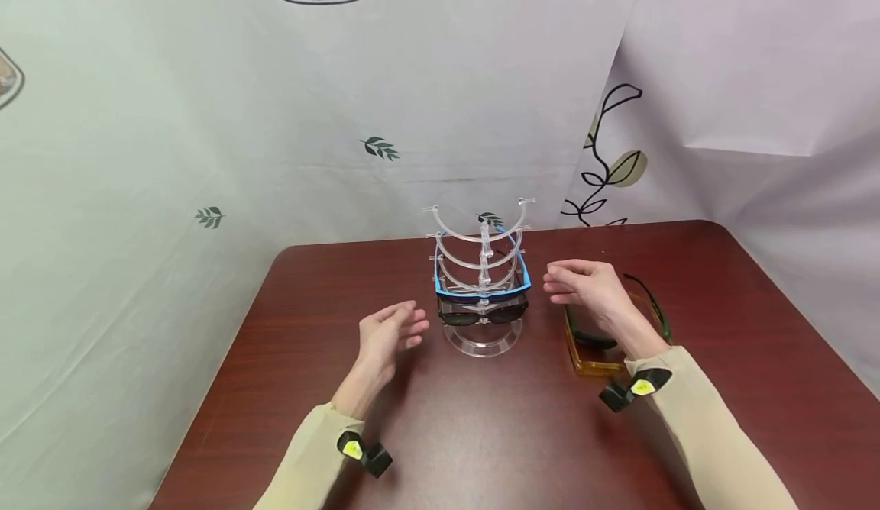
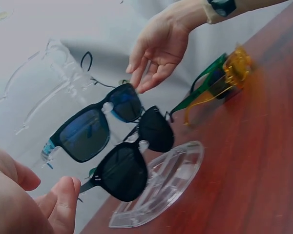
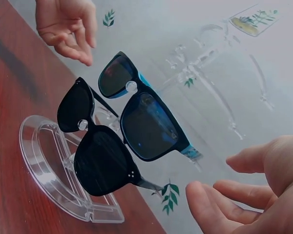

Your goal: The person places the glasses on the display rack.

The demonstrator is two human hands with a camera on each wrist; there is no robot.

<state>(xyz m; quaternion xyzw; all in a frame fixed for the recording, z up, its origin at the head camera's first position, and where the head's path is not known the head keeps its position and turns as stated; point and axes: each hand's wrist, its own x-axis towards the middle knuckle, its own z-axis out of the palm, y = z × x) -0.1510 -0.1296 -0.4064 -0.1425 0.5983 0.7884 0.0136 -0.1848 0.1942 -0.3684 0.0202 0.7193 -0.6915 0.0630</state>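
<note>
A clear display rack [image 1: 483,338] with curved arms stands on the table. On its lower arms sit black sunglasses [image 1: 484,314], and just above them are blue-framed sunglasses [image 1: 522,281] with dark lenses. My left hand [image 1: 388,336] is held left of the rack, its fingers loosely bent with nothing in them. On the other side, my right hand [image 1: 584,285] hovers with relaxed fingers and holds nothing. The right wrist view shows the thumb and fingertips apart, close to the temple ends of the blue-framed sunglasses [image 3: 149,126] and the black sunglasses [image 3: 102,161].
To the right of the rack, partly behind my right forearm, lie green-framed glasses [image 1: 664,319] and yellow-orange glasses [image 1: 594,367]. The dark red wooden table [image 1: 474,434] meets a pale printed cloth [image 1: 309,113] at the back. The rack's upper arms [image 1: 481,239] bear no glasses.
</note>
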